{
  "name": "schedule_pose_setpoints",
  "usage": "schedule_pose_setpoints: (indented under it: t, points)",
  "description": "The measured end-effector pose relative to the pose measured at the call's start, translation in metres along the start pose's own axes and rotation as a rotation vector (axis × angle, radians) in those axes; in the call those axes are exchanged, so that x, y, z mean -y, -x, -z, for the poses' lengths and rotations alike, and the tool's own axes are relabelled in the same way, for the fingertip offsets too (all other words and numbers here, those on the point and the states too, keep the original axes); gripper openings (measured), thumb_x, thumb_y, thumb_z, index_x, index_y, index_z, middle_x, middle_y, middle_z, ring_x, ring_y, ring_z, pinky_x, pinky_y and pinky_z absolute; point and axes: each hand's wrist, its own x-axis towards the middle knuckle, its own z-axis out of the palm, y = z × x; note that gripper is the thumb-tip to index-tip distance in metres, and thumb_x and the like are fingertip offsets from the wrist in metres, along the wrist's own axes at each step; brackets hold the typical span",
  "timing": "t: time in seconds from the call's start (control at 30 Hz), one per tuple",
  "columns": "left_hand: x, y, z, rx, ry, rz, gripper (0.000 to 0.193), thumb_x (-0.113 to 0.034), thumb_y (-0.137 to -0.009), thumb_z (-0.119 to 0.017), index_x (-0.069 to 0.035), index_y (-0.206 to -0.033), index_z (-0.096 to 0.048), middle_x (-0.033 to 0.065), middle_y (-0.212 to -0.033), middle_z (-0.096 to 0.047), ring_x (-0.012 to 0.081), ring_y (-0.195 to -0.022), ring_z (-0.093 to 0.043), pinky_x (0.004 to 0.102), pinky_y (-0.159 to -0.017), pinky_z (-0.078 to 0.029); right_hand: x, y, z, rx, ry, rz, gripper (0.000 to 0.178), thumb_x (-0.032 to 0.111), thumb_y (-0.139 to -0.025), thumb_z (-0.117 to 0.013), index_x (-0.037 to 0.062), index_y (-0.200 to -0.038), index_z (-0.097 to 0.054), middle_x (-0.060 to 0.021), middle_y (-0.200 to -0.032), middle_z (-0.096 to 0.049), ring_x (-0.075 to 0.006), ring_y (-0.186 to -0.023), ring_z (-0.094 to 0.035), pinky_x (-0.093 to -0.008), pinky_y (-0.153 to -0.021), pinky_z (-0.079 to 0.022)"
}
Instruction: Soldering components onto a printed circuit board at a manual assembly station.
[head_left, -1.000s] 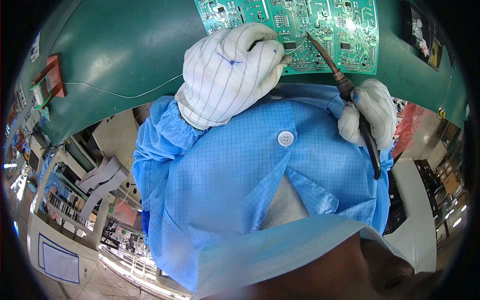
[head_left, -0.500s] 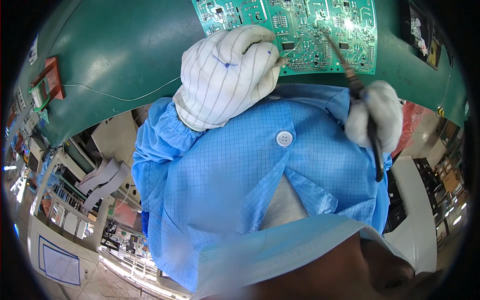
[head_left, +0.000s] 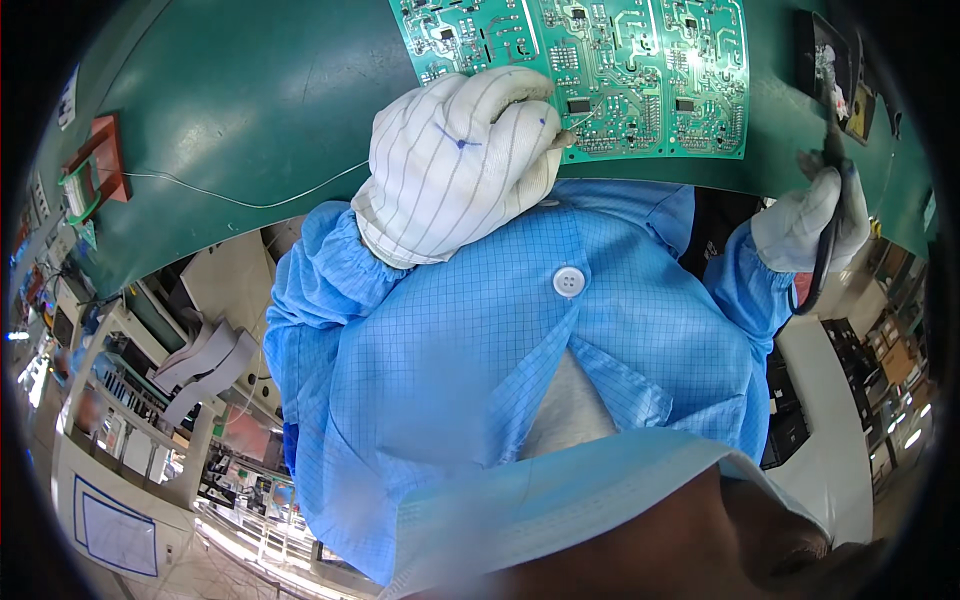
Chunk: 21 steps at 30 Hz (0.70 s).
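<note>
My left hand [head_left: 465,170], in a white striped glove, is closed on a thin solder wire [head_left: 265,204]. A short end of the wire juts from the fingertips over the green circuit board [head_left: 620,90]. The glove rests at the board's near left edge. Over at the right, my right hand [head_left: 808,222], also gloved, grips a soldering iron [head_left: 832,150]. The iron points away from me toward a black tray [head_left: 812,75], and its dark cord hangs below the hand. Its tip is hard to make out against the tray.
On the green bench top [head_left: 250,90], a solder spool [head_left: 76,196] sits at the far left beside a reddish-brown holder [head_left: 110,155]. Pale crumpled stuff lies in the black tray. The bench's near edge runs close to my blue coat [head_left: 450,330].
My right hand has carried the soldering iron off the circuit board, rightward to the black tray. The board and my left hand sit slightly lower in view, the left still holding the wire.
</note>
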Motion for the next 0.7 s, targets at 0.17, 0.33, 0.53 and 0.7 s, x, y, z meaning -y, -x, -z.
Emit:
schedule_pose_setpoints:
  t: [0.17, 0.33, 0.53, 0.7]
  points:
    - [-0.002, -0.023, 0.003, 0.051, 0.016, 0.079, 0.025, -0.026, -0.071, -0.075, -0.017, -0.09, -0.063, 0.0004, -0.103, -0.061, 0.0158, -0.081, -0.059, 0.0297, -0.068, -0.05, 0.031, -0.005, -0.019, 0.328, -0.467, -0.25, 0.021, -0.002, -0.088, -0.051, -0.0101, -0.107, -0.054, -0.0281, -0.089, -0.066, -0.0235, -0.067, -0.066, -0.0337, -0.065, -0.056]
    - [0.003, -0.051, 0.002, -0.061, -0.211, -0.02, 0.023, -0.021, -0.073, -0.074, -0.013, -0.091, -0.063, 0.0038, -0.094, -0.061, 0.018, -0.071, -0.059, 0.0305, -0.062, -0.049, 0.03, -0.021, -0.019, 0.45, -0.51, -0.34, 0.02, -0.003, -0.084, -0.057, -0.0066, -0.103, -0.062, -0.0202, -0.098, -0.067, -0.0207, -0.076, -0.066, -0.0298, -0.072, -0.054]
    - [0.012, -0.088, -0.031, -0.666, -0.198, -0.212, 0.022, -0.02, -0.074, -0.071, -0.013, -0.092, -0.061, 0.005, -0.093, -0.056, 0.0192, -0.075, -0.056, 0.0321, -0.064, -0.044, 0.012, -0.053, -0.014, 0.7, -0.524, -0.193, 0.022, -0.004, -0.081, -0.062, -0.0055, -0.102, -0.067, -0.0161, -0.095, -0.068, -0.0185, -0.078, -0.067, -0.0262, -0.074, -0.053]
    - [-0.003, -0.071, 0.006, 0.051, -0.356, -0.064, 0.023, -0.021, -0.073, -0.072, -0.014, -0.091, -0.061, 0.0038, -0.091, -0.055, 0.0198, -0.075, -0.056, 0.0326, -0.064, -0.044, 0.002, -0.059, -0.018, 0.774, -0.526, -0.165, 0.024, -0.006, -0.075, -0.06, -0.0063, -0.099, -0.066, -0.0199, -0.097, -0.065, -0.026, -0.083, -0.065, -0.0328, -0.076, -0.053]
